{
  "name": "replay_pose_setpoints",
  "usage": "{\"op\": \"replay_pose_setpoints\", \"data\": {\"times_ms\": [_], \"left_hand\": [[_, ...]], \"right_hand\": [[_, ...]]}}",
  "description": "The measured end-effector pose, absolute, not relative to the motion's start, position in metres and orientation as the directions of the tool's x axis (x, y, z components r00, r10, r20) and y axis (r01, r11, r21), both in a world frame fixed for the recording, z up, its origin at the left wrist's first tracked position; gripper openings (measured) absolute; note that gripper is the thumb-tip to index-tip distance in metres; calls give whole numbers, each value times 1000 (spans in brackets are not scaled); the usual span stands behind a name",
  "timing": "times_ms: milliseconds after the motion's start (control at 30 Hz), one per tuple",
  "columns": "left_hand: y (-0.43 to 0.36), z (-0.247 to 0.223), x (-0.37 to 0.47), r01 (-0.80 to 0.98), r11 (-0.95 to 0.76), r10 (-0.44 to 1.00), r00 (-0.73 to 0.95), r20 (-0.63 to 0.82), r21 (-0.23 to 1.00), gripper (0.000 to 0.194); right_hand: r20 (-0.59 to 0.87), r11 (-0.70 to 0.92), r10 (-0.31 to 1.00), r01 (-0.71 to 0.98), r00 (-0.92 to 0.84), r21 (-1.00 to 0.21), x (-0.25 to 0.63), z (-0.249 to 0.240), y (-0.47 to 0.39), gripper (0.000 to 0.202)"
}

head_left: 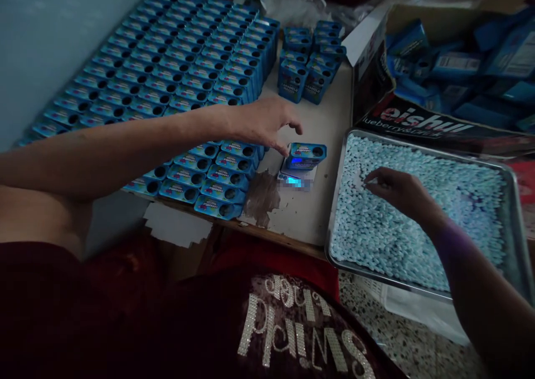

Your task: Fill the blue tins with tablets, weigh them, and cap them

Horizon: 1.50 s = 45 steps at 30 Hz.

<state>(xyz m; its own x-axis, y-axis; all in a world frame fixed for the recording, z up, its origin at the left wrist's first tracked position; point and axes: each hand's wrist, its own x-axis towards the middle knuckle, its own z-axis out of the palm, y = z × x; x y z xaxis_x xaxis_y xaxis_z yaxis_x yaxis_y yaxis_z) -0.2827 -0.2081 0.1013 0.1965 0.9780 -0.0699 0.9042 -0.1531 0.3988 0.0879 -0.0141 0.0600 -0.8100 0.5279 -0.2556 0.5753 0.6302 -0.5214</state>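
Note:
My left hand (pixel 270 124) is held with thumb and fingers apart, just above and beside a small blue candy box (pixel 308 156); nothing is in its grasp. That box rests on a small digital scale (pixel 295 181) with a lit blue display. Over a metal tray (pixel 339 198) of pale blue-white candies (pixel 376 239), my right hand (pixel 395 189) has its thumb and fingers drawn together in a pinch. What the pinch holds, if anything, is too small to make out.
Rows of matching blue boxes (pixel 167 83) fill the table's left side. Another group of boxes (pixel 292 78) stands behind the scale. At the right, a cardboard carton (pixel 412 114) holds a jumble of blue boxes, and clear plastic bags (pixel 284 0) lie at the back.

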Motion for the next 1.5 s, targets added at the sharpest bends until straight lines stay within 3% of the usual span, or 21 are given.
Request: {"op": "replay_pose_setpoints", "data": {"times_ms": [133,233,400,600,733,933,1033,1133,1233,1300,1367,1500], "left_hand": [[-200,100,-275,891,-167,974,216,-69,423,60],[-196,98,-273,885,-176,972,226,-67,431,59],[-198,101,-279,877,-172,972,226,-69,449,58],[-207,102,-287,885,-152,976,205,-74,441,61],[-210,102,-290,889,-146,974,207,-96,434,65],[-214,112,-289,885,-118,966,207,-154,451,69],[-217,113,-291,888,-107,965,200,-167,446,72],[-219,112,-296,895,-99,967,190,-171,435,73],[-216,110,-296,901,-100,969,185,-166,423,74],[-212,110,-293,902,-107,970,187,-156,418,74],[-209,112,-288,904,-121,970,195,-142,410,72],[-212,118,-282,915,-135,971,199,-135,380,69]], "right_hand": [[-230,566,593,603,-772,-563,62,74,-16,28],[-142,579,574,523,-806,-626,31,97,-26,26],[-69,780,366,346,-928,-521,-23,129,-50,14],[-98,879,198,221,-975,-422,-49,127,-51,26],[-101,806,277,288,-956,-517,-49,121,-50,35],[-145,386,555,409,-819,-827,-39,97,-40,27],[-136,295,622,392,-771,-872,-22,86,-28,27],[-211,430,588,523,-781,-736,-2,82,-31,23],[-346,692,534,634,-771,-346,6,81,-59,16],[-419,799,526,598,-740,-54,5,80,-86,23],[-473,851,508,504,-720,146,0,76,-109,32],[-506,904,427,343,-750,254,-4,58,-131,40]]}}
